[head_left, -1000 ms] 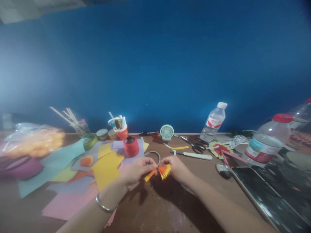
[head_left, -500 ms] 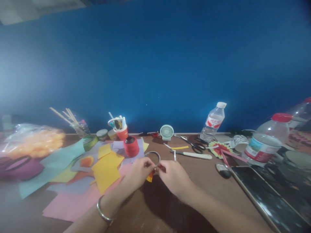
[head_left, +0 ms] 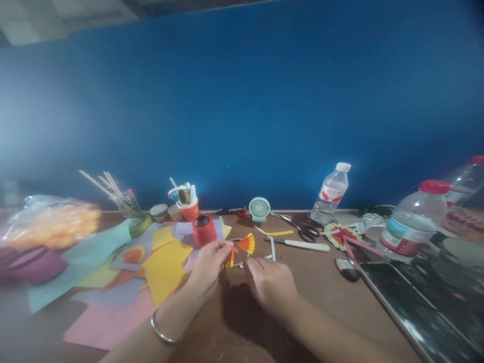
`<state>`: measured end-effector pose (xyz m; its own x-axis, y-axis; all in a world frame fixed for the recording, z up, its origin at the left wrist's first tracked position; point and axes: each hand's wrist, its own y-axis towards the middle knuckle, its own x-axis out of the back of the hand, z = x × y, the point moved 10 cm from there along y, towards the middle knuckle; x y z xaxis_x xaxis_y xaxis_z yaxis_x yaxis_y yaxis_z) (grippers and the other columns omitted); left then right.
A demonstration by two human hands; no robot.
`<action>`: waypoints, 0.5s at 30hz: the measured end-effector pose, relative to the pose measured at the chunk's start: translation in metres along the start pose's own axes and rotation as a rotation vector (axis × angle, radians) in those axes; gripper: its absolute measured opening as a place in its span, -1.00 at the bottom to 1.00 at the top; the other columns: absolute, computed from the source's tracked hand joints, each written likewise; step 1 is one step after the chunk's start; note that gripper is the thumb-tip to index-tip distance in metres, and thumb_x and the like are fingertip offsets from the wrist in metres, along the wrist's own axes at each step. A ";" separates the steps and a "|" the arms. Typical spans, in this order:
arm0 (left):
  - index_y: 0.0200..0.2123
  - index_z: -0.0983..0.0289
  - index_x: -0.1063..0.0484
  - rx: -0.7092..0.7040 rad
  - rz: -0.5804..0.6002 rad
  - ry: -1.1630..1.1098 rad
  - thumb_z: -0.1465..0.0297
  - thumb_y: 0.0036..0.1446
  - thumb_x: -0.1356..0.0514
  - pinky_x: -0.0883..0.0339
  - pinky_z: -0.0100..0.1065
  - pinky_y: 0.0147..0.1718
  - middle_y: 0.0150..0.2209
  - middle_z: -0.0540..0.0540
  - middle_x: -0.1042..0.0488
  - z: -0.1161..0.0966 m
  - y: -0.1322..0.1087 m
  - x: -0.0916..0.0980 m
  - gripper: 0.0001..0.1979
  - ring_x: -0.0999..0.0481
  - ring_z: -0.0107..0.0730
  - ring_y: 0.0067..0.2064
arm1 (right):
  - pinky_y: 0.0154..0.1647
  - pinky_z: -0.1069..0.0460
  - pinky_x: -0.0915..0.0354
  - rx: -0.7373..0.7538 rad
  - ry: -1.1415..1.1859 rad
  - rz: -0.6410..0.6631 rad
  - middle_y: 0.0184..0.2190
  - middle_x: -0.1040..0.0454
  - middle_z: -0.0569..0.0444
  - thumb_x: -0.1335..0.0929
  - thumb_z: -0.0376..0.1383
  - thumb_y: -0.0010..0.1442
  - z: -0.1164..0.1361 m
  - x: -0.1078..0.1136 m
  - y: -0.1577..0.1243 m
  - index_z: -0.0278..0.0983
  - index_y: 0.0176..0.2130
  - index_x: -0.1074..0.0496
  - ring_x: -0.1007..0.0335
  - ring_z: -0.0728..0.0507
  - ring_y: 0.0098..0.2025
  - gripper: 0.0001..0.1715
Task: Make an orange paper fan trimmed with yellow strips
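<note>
At the centre of the table, my left hand point(head_left: 209, 264) pinches a pleated orange and yellow paper fan point(head_left: 246, 244) near its narrow middle. One part of the paper spreads to the right and another hangs below the fingers. My right hand point(head_left: 269, 280), just to the right, has its fingers curled near a grey ring point(head_left: 238, 263), which shows partly behind the hands; what its fingertips hold is hidden. White paper strips point(head_left: 273, 249) lie beyond my right hand. A red thread spool point(head_left: 204, 230) stands behind my left hand.
Coloured paper sheets point(head_left: 166, 269) cover the left side. A white-handled knife point(head_left: 307, 245), black scissors point(head_left: 308, 232) and a small fan point(head_left: 259, 208) are behind. Bottles point(head_left: 414, 222), a spoon point(head_left: 348, 269) and a dark tablet point(head_left: 416, 307) are on the right.
The pleated paper has come up and spread out in my left hand. The ring has dropped lower, and my hands have moved slightly apart.
</note>
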<state>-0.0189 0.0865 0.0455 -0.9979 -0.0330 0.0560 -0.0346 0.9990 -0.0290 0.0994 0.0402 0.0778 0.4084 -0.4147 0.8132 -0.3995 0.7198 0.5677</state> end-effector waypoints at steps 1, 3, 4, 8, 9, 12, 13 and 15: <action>-0.50 0.33 -0.38 0.012 0.009 -0.029 0.19 0.00 -0.16 0.14 -0.55 -0.70 -0.71 -0.15 -0.13 0.001 0.000 -0.001 -0.71 -0.03 -0.64 -0.67 | -0.54 0.03 0.15 0.002 0.015 0.008 -0.59 -0.43 0.10 -0.20 -0.42 0.13 0.000 -0.001 0.000 -0.25 -0.45 -0.35 -0.32 -0.04 -0.56 -0.79; -0.50 0.33 -0.37 0.035 0.030 -0.076 0.18 -0.01 -0.16 0.18 -0.55 -0.72 -0.73 -0.16 -0.07 0.003 -0.001 -0.004 -0.70 0.01 -0.65 -0.69 | -0.53 0.05 0.12 -0.025 0.094 0.040 -0.57 -0.45 0.10 -0.18 -0.39 0.17 -0.003 -0.004 0.002 -0.25 -0.42 -0.37 -0.33 -0.04 -0.55 -0.77; -0.50 0.33 -0.36 0.040 0.040 -0.095 0.18 -0.01 -0.17 0.19 -0.56 -0.72 -0.73 -0.17 -0.06 0.002 -0.002 -0.006 -0.70 0.01 -0.65 -0.69 | -0.53 0.07 0.10 -0.057 0.157 0.057 -0.56 -0.45 0.10 -0.18 -0.37 0.19 -0.007 -0.005 0.003 -0.25 -0.42 -0.38 -0.33 -0.03 -0.54 -0.75; -0.50 0.32 -0.33 0.009 0.049 -0.131 0.20 -0.02 -0.19 0.16 -0.57 -0.72 -0.69 -0.14 -0.16 -0.003 -0.003 -0.007 -0.72 -0.02 -0.69 -0.69 | -0.53 0.10 0.07 -0.270 0.487 0.105 -0.58 -0.42 0.11 -0.20 -0.30 0.17 -0.027 -0.016 0.003 -0.28 -0.50 -0.40 -0.26 -0.01 -0.54 -0.71; -0.50 0.32 -0.32 -0.001 0.047 -0.132 0.20 -0.02 -0.20 0.15 -0.58 -0.71 -0.67 -0.13 -0.21 -0.005 -0.003 -0.007 -0.73 -0.03 -0.69 -0.69 | -0.53 0.11 0.07 -0.340 0.601 0.118 -0.61 -0.38 0.12 -0.22 -0.29 0.15 -0.032 -0.021 0.001 -0.29 -0.52 -0.40 -0.22 -0.01 -0.55 -0.71; -0.46 0.29 -0.30 -0.023 0.054 -0.119 0.21 0.00 -0.18 0.10 -0.58 -0.71 -0.58 -0.09 -0.30 -0.009 -0.005 -0.009 -0.75 -0.08 -0.69 -0.67 | -0.56 0.12 0.07 -0.482 0.924 0.167 -0.68 -0.27 0.17 -0.25 -0.24 0.09 -0.038 -0.040 -0.001 -0.31 -0.58 -0.38 -0.11 0.01 -0.58 -0.70; -0.45 0.28 -0.30 -0.029 0.065 -0.107 0.21 0.01 -0.17 0.07 -0.57 -0.70 -0.57 -0.09 -0.31 -0.010 -0.005 -0.010 -0.76 -0.10 -0.67 -0.66 | -0.56 0.13 0.05 -0.498 0.995 0.184 -0.67 -0.26 0.17 -0.25 -0.23 0.07 -0.037 -0.045 0.000 -0.32 -0.59 -0.38 -0.11 0.01 -0.58 -0.71; -0.43 0.27 -0.31 -0.043 0.096 -0.066 0.22 0.02 -0.16 0.01 -0.56 -0.67 -0.58 -0.08 -0.32 -0.014 -0.007 -0.014 -0.78 -0.16 -0.63 -0.64 | -0.56 0.14 0.00 -0.509 1.075 0.210 -0.63 -0.29 0.16 -0.25 -0.25 0.04 -0.038 -0.053 0.002 -0.33 -0.55 -0.39 -0.11 0.02 -0.57 -0.74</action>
<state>-0.0045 0.0806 0.0588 -0.9980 0.0626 -0.0108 0.0625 0.9980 0.0115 0.1081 0.0846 0.0315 0.9452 0.2375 0.2241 -0.2697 0.9548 0.1254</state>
